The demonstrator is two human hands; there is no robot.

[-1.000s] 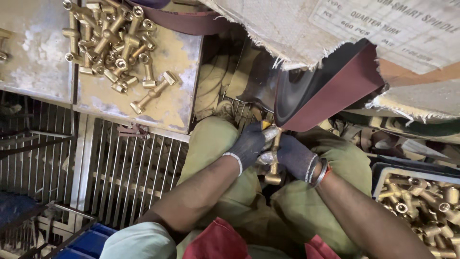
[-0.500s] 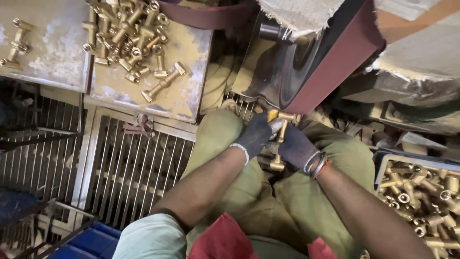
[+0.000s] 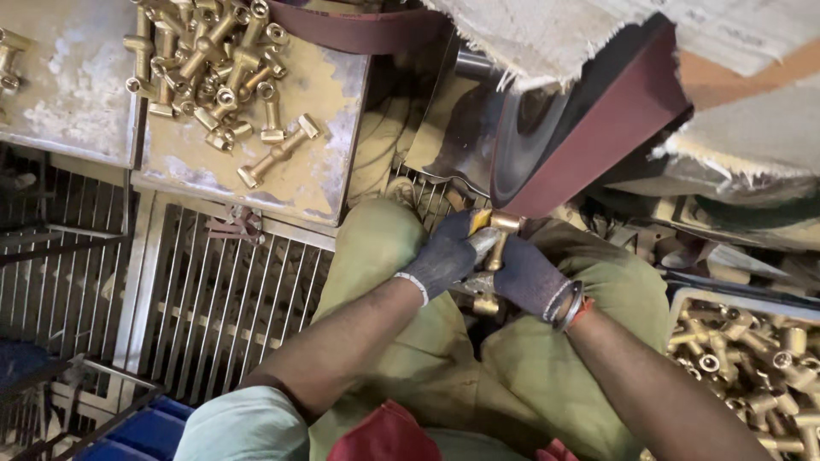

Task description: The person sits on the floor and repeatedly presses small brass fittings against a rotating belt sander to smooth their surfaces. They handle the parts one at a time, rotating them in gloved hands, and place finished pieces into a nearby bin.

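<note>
1. presently, the left hand (image 3: 446, 256) and the right hand (image 3: 528, 277), both in dark knit gloves, are clenched together around one brass t-shaped fitting (image 3: 495, 248), held above the lap between the knees.
2. the fitting stands roughly upright; its upper end touches, or sits just beside, the lower edge of the maroon abrasive belt (image 3: 589, 137). contact itself cannot be confirmed, as the gloves cover part of the joint.
3. the left fingers wrap the upper stem close to the belt; the right fingers grasp the lower body, where a second brass end (image 3: 485, 305) shows beneath the gloves.
4. a pile of brass fittings (image 3: 213, 68) lies on the worn yellow metal tray (image 3: 333, 102) to the upper left, well apart from the hands. a second heap of fittings (image 3: 752, 358) fills a bin (image 3: 683, 299) at the right, near the right forearm.
5. a metal bracelet (image 3: 571, 306) sits on the right wrist.
6. hazards, as judged from this position:
   - glove fabric at the left fingertips lies near the belt; a slip upward could snag the knit.
   - uneven pressure could let the belt twist the fitting out of the grip.
   - the bracelet could catch if the wrist drifts toward the belt.
   - prolonged contact would probably heat the brass through thin gloves.
</note>
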